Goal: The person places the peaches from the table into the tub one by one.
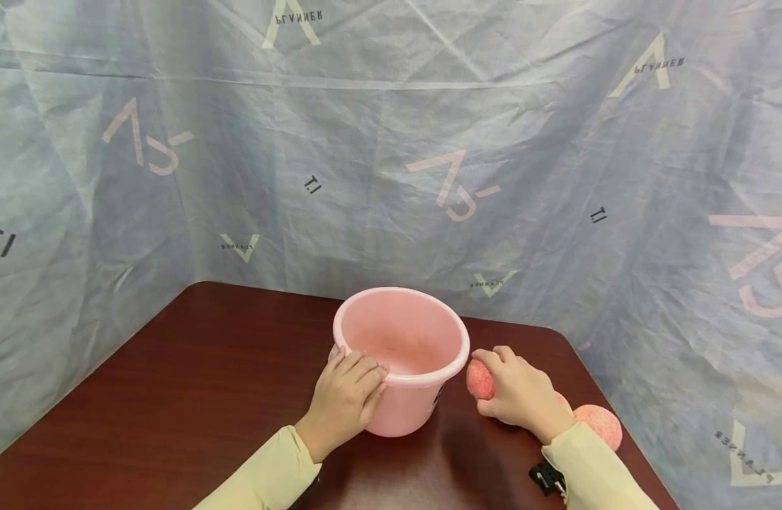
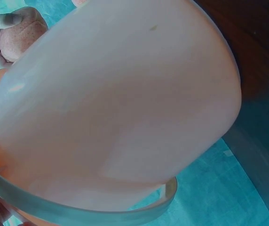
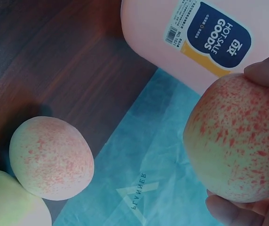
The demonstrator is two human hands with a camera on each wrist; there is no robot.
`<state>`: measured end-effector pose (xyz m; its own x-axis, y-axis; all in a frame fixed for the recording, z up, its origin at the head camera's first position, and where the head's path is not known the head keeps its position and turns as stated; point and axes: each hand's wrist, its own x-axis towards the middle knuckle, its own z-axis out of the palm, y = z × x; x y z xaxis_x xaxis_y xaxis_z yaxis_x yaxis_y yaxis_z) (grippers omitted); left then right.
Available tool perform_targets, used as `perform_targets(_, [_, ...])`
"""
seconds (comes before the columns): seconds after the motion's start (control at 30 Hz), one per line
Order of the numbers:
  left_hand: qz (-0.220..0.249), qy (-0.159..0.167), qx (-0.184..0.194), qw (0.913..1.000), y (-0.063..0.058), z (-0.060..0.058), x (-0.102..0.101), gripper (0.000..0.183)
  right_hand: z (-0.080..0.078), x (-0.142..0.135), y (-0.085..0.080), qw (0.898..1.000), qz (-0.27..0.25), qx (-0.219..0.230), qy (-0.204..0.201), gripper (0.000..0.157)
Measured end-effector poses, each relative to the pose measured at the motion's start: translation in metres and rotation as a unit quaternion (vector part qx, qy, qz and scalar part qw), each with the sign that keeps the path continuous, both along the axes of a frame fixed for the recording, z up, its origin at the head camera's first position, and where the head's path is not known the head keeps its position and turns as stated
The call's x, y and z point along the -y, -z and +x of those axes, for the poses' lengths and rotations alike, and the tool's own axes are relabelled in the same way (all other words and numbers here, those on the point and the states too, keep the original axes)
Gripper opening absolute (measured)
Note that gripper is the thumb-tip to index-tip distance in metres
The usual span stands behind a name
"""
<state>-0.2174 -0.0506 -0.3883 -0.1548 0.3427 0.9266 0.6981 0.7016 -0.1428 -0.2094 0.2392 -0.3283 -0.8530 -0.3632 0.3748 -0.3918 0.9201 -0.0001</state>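
Observation:
A pink plastic bucket (image 1: 400, 411) stands on the dark wooden table, its mouth tilted toward me in the head view. My left hand (image 1: 343, 397) grips its near left rim, fingers hooked over the edge and thumb along the outside. The bucket's wall (image 2: 125, 103) fills most of the left wrist view. My right hand (image 1: 521, 389) holds a red-speckled peach (image 1: 480, 380) just right of the bucket. In the right wrist view, thumb and fingers clasp this peach (image 3: 233, 141) from opposite sides, with the bucket's blue label (image 3: 219, 35) behind it.
More peaches lie at the table's right edge, one (image 1: 598, 426) beside my right forearm and another (image 1: 563, 402) partly behind the wrist. A small black object (image 1: 544, 478) shows by the right sleeve. Grey printed cloth (image 1: 378, 142) hangs around the table (image 1: 225, 382).

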Motion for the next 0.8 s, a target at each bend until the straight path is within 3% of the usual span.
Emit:
perform_targets(0.23, [-0.001,0.001,-0.004,1.0000,-0.002,0.000,-0.001,0.036,0.002,-0.004,-0.004,1.000,-0.001,0.018,0.013,0.064])
perform_targets(0.8, [-0.002,-0.003,0.000,1.0000,-0.001,0.001,0.001,0.038,0.006,-0.006,-0.012,1.000,-0.010,0.005,0.014,0.060])
